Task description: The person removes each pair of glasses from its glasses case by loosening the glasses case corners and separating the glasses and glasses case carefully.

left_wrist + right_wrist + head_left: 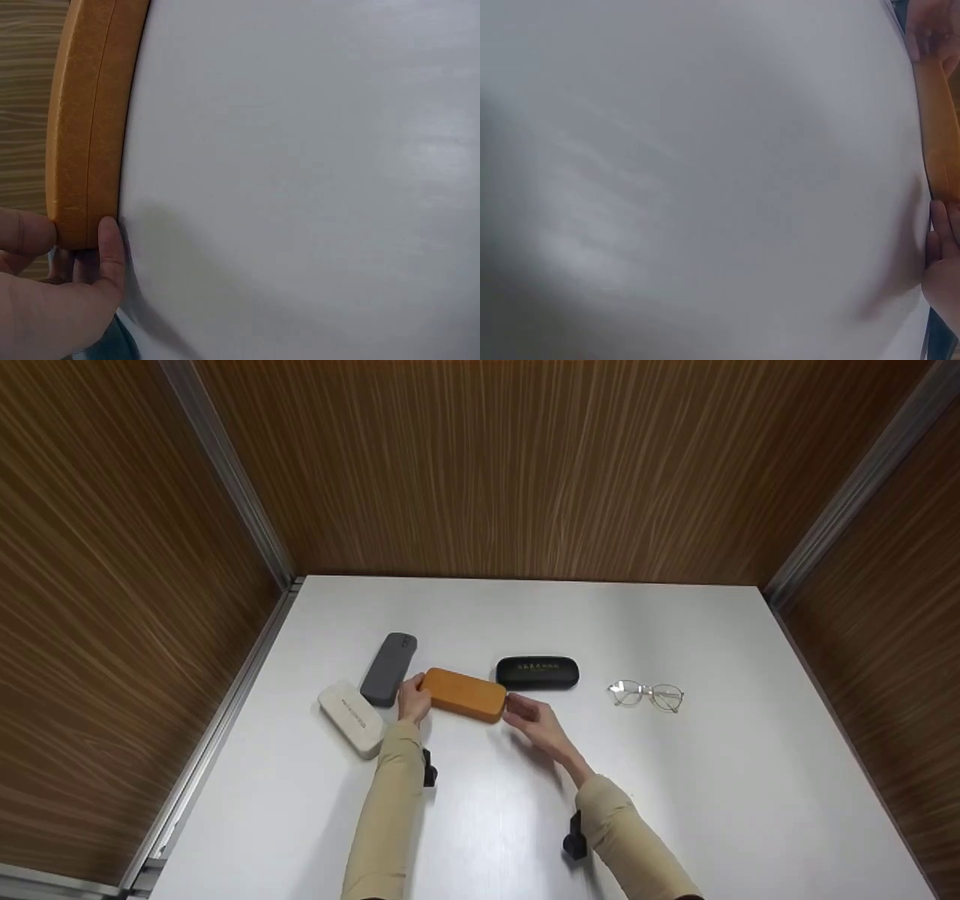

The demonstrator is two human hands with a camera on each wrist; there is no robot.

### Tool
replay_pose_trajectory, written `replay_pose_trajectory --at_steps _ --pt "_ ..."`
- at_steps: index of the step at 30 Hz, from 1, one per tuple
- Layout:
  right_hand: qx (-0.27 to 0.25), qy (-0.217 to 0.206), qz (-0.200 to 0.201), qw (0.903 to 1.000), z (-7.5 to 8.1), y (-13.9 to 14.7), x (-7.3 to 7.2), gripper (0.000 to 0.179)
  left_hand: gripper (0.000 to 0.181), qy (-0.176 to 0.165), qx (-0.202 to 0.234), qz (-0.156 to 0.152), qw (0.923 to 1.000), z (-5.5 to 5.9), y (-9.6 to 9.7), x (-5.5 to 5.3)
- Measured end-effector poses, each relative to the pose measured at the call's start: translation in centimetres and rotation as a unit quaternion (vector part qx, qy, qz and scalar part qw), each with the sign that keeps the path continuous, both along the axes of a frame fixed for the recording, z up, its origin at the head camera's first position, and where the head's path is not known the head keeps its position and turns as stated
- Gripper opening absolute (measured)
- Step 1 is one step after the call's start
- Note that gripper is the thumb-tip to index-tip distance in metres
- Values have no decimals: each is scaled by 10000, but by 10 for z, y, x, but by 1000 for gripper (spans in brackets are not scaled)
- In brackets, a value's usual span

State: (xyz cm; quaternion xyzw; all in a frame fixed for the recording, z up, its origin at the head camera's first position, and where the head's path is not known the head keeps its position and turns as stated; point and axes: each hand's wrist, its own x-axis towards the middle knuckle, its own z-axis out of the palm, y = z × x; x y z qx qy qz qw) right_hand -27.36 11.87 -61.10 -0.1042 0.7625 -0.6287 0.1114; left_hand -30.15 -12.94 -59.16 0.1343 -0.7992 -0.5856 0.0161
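An orange glasses case (465, 695) lies closed in the middle of the table, tilted slightly down to the right. My left hand (413, 701) pinches its left end. In the left wrist view the thumb and a finger sit on either side of that end, and a thin seam runs along the case's side (94, 127). At the right end my right hand (538, 722) holds the case between thumb and fingers. The right wrist view catches both hands at the two ends of the case (937, 135), at its right edge.
Left of the orange case lie a grey glasses case (388, 669) and a white glasses case (351, 718), close beside my left forearm. A black glasses case (537, 673) sits just behind my right hand. Eyeglasses (646, 695) with thin frames rest farther right. Wood-grain panels surround the white table (750, 780).
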Motion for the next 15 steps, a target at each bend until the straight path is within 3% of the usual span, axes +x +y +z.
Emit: replay_pose_trajectory --at_steps 6,15 --pt "-155 272 -141 9994 2 2 0 55 50 -119 34 -226 9997 0 1 3" --pt "425 559 -910 9934 3 18 -1 44 41 147 -297 -712 9969 1 11 8"
